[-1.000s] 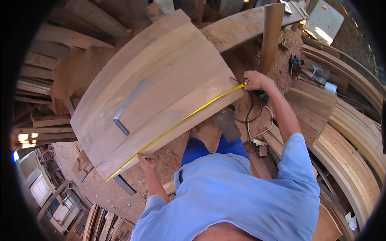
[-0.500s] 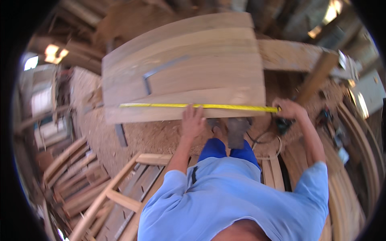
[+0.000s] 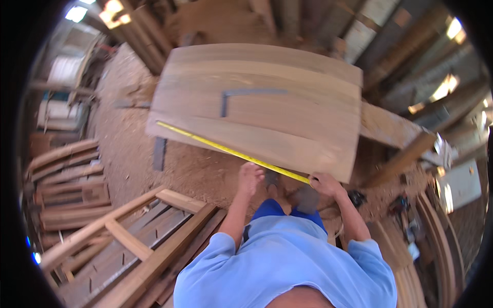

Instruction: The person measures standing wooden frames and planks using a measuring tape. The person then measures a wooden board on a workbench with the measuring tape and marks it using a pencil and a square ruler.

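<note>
A yellow tape measure [image 3: 231, 151] stretches at a slant across the near part of a wide wooden panel [image 3: 308, 118]. Its far end lies near the panel's left edge, and the blade runs past the near edge toward me. My right hand [image 3: 327, 184] is closed round the tape measure at the panel's near right corner; the fingers mostly hide the case. Just below the blade, my left hand [image 3: 250, 178] is raised with loosely bent fingers and no visible object in it. A metal carpenter's square [image 3: 224, 104] lies on the panel.
A ladder-like wooden frame [image 3: 128, 238] leans at the lower left, beside stacked timber pieces [image 3: 74, 187]. A thick beam [image 3: 393, 128] extends right from the panel. Curved boards [image 3: 436, 238] stand at the right. Sawdust covers the ground [image 3: 126, 151].
My right hand has drawn the tape's near end left and toward me, so the blade now slants. My left hand has lifted off the blade and panel. The view has turned.
</note>
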Tool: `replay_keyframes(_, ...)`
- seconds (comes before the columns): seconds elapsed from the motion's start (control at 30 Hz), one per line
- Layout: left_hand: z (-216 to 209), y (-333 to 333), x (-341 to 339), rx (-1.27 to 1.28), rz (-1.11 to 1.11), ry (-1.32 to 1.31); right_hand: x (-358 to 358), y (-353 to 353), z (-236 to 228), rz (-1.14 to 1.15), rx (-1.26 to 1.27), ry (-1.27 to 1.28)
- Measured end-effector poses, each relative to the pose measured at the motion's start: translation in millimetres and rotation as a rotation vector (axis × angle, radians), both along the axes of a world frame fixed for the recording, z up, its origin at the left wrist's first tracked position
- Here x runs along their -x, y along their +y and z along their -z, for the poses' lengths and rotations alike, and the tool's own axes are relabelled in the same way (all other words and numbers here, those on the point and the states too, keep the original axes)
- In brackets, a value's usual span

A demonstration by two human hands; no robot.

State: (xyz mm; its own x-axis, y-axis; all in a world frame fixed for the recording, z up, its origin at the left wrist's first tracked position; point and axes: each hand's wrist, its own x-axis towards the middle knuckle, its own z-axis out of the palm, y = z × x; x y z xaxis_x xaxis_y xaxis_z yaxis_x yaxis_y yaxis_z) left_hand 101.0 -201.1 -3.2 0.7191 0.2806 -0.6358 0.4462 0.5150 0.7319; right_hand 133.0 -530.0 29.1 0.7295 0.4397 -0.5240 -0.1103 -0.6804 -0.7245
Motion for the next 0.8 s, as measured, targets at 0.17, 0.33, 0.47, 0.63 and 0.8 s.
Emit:
replay_keyframes(0.17,3,38,-40,-0.014,-0.096,0.057,-3,39,-18,-0.016,0.003,-0.016)
replay_keyframes(0.33,27,113,-57,-0.113,-0.137,0.076,-12,73,-23,0.004,0.017,-0.120)
replay_keyframes(0.47,31,139,-70,-0.150,-0.144,0.087,-21,91,-13,-0.015,0.051,-0.154)
replay_keyframes(0.63,31,150,-80,-0.127,-0.168,0.127,-31,108,-17,0.026,0.106,-0.117)
replay_keyframes(0.8,36,157,-74,-0.061,-0.148,0.115,-36,109,-17,0.013,0.111,-0.088)
